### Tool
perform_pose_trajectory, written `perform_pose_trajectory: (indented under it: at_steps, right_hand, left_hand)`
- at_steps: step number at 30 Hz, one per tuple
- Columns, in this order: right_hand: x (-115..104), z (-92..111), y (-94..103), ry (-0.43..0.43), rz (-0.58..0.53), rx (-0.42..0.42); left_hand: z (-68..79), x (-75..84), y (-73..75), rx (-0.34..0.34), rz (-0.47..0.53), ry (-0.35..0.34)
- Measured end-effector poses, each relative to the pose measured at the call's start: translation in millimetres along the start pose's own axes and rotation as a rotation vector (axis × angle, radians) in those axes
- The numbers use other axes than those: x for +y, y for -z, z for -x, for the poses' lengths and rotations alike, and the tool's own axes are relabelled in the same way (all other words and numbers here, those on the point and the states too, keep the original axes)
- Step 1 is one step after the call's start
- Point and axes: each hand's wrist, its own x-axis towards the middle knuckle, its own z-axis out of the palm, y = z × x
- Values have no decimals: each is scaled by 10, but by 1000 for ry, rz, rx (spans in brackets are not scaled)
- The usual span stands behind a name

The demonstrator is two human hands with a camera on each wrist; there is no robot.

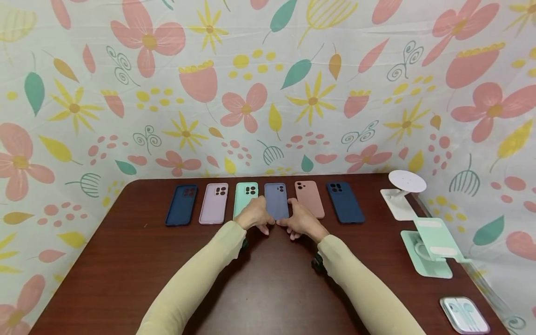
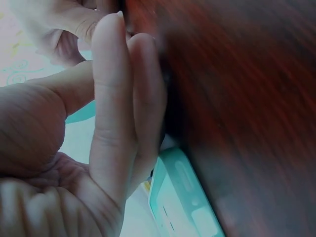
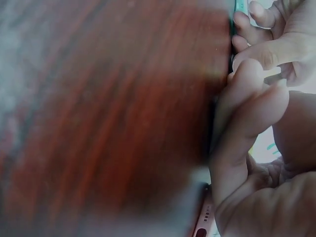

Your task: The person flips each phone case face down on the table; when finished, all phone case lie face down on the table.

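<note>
Beside blue-grey phone case [image 1: 275,201]: left grip [image 1: 255,215], right grip [image 1: 303,220] angled inward.

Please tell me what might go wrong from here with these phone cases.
The left hand partly covers the mint-green phone case in the head view, so lifting away might nudge it crooked. The right hand, close beside the pink phone case, could likewise bump that one. Pushing the blue-grey phone case forward could bring it to the far edge of the table.
</note>
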Motion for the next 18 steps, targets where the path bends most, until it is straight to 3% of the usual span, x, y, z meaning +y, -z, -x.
perform_pose_trajectory:
  at_steps: [7, 12, 18]
  right_hand:
    - [21, 52, -5, 28, -45, -3]
    - [10, 70, -31, 43, -95, -6]
    - [-6, 90, -79, 39, -133, 65]
  left_hand:
    - [-52, -34, -40, 1, 17, 24]
    - [5, -8, -35, 12, 58, 4]
    - [47, 54, -59, 38, 16, -30]
